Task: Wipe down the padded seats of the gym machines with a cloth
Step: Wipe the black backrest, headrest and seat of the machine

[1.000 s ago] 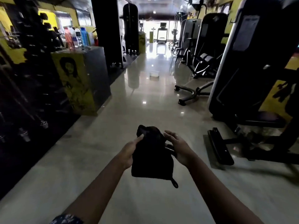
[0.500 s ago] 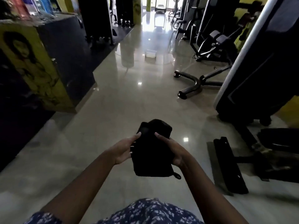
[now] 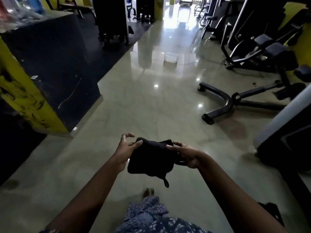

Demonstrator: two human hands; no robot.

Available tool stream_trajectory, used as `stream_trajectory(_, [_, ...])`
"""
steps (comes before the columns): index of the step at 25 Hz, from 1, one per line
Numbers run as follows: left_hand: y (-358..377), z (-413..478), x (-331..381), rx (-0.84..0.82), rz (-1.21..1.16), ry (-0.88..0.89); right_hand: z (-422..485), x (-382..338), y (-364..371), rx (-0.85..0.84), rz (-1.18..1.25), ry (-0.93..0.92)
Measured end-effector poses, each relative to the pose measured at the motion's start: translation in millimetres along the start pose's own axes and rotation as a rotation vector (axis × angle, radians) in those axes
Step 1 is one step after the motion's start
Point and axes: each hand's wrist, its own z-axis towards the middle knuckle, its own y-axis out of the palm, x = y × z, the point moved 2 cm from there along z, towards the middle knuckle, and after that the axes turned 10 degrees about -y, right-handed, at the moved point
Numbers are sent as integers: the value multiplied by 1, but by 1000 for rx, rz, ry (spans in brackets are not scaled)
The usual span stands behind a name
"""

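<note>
Black cloth, bunched, loop dangling, between both hands above floor.

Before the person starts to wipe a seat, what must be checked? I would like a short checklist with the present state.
1. Cloth in hand: ok, left hand and right hand both hold it.
2. Cloth spread flat: not ok, it is bunched.
3. Cloth damp or clean: cannot tell.
4. Padded seat within reach: not ok, it stands far ahead on the right.
5. Floor ahead free: ok, though a clear container sits farther on.

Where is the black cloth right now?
In the head view, the black cloth is low in the middle, held between the left hand and right hand, above the shiny floor.
</note>
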Motion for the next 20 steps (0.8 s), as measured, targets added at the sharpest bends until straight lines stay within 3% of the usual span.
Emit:
stream_trajectory(3, [19,106,84,-118,62,10,92,-73,-38,60,65,-12])
stream_trajectory(6, [46,204,159,-225,190,-8,168,-145,-93,52,140,-144])
stream_trajectory(9, [74,300,214,-241,340,57,234,-197,-140,-38,-141,-247])
stream_trajectory(12, [113,408,272,-233,515,189,327,-253,-203,135,-503,-355])
stream_trajectory(15, [156,511,340,-69,696,259,417,-325,-275,259,-706,-425])
stream_trajectory(17, [180,571,389,-38,862,283,474,-375,-318,236,-761,-439])
stream_trajectory(20, [207,664,462,-77,1009,296,560,-451,-372,139,-593,-449])
